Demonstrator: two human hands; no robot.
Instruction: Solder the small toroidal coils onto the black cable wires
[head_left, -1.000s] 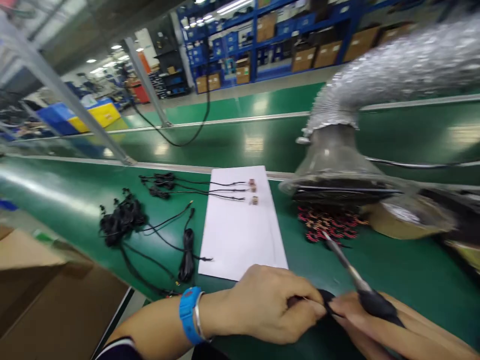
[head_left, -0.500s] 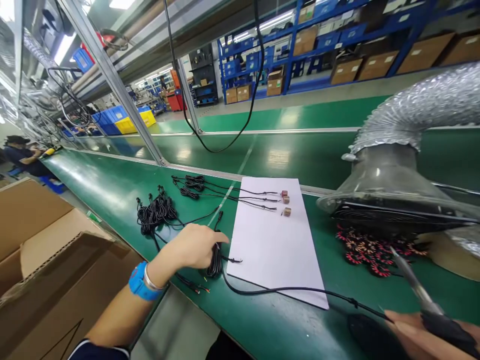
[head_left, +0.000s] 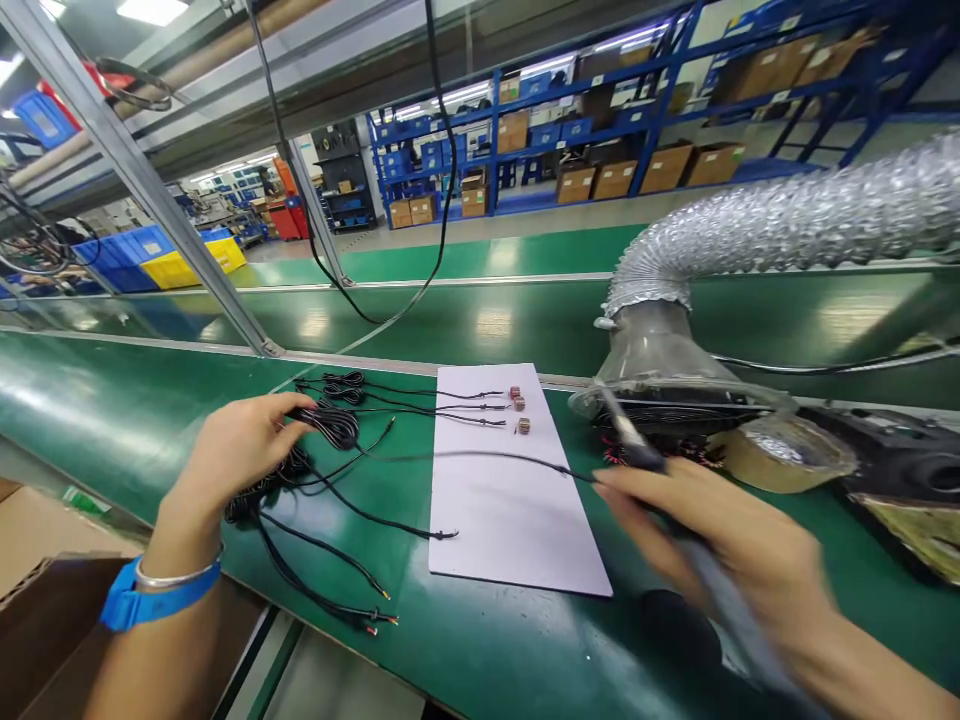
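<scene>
My left hand (head_left: pixel 244 445) pinches a bundled black cable (head_left: pixel 334 425) above the other coiled cables (head_left: pixel 259 490). From that bundle one lead runs across the white board (head_left: pixel 510 520) to my right hand (head_left: pixel 727 535). There, my fingertips grip the lead's end together with a soldering iron (head_left: pixel 634 445), whose metal tip points up and left. On the board's far part lie several stripped cable ends beside three small copper-coloured coils (head_left: pixel 519 403). One more stripped end (head_left: pixel 450 535) rests on its left edge. Loose leads with bared wires (head_left: pixel 386 618) lie near the bench's front edge.
A fume hood (head_left: pixel 660 365) with a silver flexible duct (head_left: pixel 750 235) stands at right, partly covering red-and-black wound rings. Beside it are a tape roll (head_left: pixel 787 455) and a black device (head_left: pixel 900 480). A cardboard box (head_left: pixel 67 580) is at lower left; a black cable loop (head_left: pixel 450 180) hangs ahead.
My left hand has moved left and away from me, lifting the cable bundle. The right hand has come up and left with the iron and lead, over the bench. The view has turned right.
</scene>
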